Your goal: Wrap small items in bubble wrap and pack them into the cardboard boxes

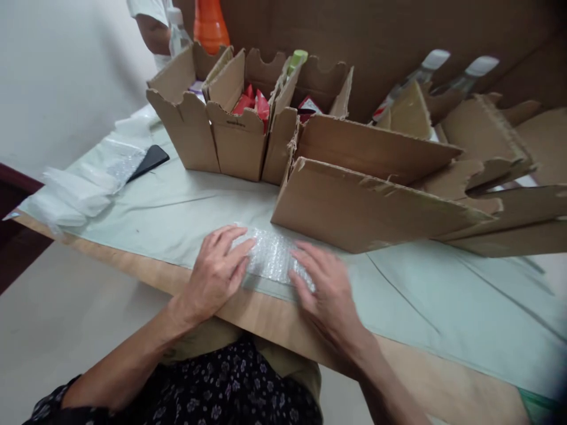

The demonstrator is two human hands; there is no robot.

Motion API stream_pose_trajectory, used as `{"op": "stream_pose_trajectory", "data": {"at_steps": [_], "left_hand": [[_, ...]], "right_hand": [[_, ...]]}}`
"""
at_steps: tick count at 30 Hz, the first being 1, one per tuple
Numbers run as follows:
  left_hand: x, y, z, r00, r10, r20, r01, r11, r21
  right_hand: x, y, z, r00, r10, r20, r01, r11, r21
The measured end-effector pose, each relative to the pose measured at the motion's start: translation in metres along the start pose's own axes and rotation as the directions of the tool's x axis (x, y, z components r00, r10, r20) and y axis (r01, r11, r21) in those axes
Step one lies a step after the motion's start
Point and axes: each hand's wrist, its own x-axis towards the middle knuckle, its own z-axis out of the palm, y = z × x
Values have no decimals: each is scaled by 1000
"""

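A small bundle wrapped in clear bubble wrap [271, 255] lies on the pale green cloth near the table's front edge. My left hand [218, 273] rests on its left end, fingers flat and pressing down. From the right, my right hand [326, 289] lies on the other end with its fingers stretched over the wrap. What is inside the wrap is hidden.
Open cardboard boxes [230, 127] with red packets stand behind, and torn cardboard trays [367, 203] spread to the right with bottles [425, 68]. A stack of bubble wrap sheets [84, 186] and a black phone [150, 160] lie at left. Another person's arm [153, 29] shows at the top.
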Motion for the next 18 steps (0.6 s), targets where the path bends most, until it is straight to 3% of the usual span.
{"op": "stream_pose_trajectory", "data": {"at_steps": [3, 5, 8, 11, 14, 18], "left_hand": [[2, -7, 12, 984, 25, 177, -35, 998, 57], [0, -17, 19, 970, 10, 241, -25, 998, 62], [-4, -28, 23, 967, -8, 253, 1, 1000, 28], [-4, -29, 23, 969, -17, 247, 16, 1000, 7], [-1, -26, 23, 971, -8, 240, 7, 1000, 5], [0, -25, 24, 974, 4, 228, -7, 1000, 12]], "right_hand": [[12, -4, 18, 974, -70, 216, 75, 997, -19], [-1, 7, 18, 961, -51, 270, 66, 997, -45], [-38, 34, -1, 977, 46, 210, -21, 993, -119], [-66, 58, -21, 986, 148, 72, -135, 978, -161], [-64, 72, -19, 977, 212, -5, -210, 968, -136], [-38, 74, 8, 969, 247, -32, -247, 938, -241]]}}
